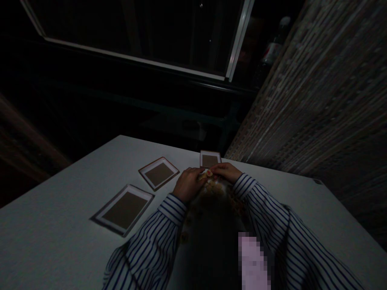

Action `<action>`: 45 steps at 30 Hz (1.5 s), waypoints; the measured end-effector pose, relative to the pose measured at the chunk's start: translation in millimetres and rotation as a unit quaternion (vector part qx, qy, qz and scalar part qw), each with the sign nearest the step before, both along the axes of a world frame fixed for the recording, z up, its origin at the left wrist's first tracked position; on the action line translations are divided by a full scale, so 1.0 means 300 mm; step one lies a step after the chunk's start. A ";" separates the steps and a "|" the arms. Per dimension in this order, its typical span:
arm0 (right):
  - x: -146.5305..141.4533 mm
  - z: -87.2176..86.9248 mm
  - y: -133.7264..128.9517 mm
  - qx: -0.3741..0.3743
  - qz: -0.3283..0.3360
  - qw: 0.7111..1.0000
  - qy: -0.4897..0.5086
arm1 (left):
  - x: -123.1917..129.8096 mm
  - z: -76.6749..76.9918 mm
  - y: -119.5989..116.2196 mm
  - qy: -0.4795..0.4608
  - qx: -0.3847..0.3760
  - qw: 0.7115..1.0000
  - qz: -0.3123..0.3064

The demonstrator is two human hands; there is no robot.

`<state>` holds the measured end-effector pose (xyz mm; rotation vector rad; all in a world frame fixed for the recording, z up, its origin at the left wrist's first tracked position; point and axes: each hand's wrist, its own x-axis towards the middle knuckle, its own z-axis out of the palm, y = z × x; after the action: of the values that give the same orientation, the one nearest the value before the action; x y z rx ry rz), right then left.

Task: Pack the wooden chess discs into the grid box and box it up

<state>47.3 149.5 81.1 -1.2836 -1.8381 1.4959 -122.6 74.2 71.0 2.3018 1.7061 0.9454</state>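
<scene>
My right hand (227,172) pinches a small round yellowish piece with a red mark (209,173) between thumb and fingers. Close beside it, on the left, my left hand (189,183) has its fingers curled in, their tips at the same spot; what they hold, if anything, is too dim to make out. Below both hands lies a pile of small yellowish pieces (214,187) on the white table (69,205). More small dark-and-yellow pieces (184,237) lie near my left forearm, in deep shadow.
Three shallow rectangular trays or frames with brown middles stand on the table: one at left (123,210), one behind it (159,173), one beyond my hands (210,160). A bead curtain (305,104) hangs at right. A bottle (270,52) stands behind, near a dark framed pane (136,58).
</scene>
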 end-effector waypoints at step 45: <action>0.165 -0.093 0.113 0.188 -0.023 0.941 -0.279 | -0.059 0.018 0.072 0.082 -0.099 0.991 -0.022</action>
<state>96.8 183.3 53.3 -1.6409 -2.2724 0.7282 -140.4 95.7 76.6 2.3285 1.7124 0.5631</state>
